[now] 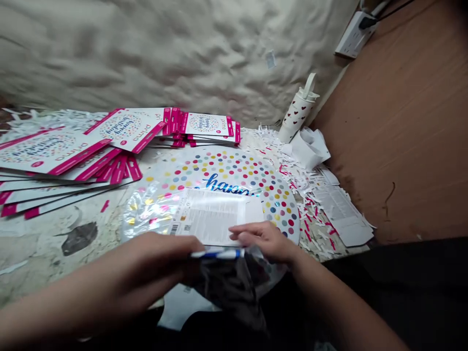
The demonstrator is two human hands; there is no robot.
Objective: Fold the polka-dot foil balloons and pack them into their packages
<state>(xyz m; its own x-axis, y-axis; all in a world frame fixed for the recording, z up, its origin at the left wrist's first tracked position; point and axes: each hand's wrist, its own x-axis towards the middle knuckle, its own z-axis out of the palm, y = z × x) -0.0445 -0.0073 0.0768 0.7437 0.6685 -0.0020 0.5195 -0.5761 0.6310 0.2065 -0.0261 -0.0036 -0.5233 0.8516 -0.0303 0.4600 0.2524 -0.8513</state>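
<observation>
hands [268, 240] could pass between packets [135, 129] and bottle [297, 117]

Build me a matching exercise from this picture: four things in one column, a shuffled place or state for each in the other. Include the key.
Column 1
1. Left hand
2. Dotted round sheet
3. Bottle
4. Power strip

Column 2
A. Upright but leaning, patterned with dark red hearts
B. At upper right, with a black plug in it
C. Holding something with a blue-and-white edge
D. Flat, partly covered by a printed white card

Pairs: 1-C, 2-D, 3-A, 4-B
</observation>
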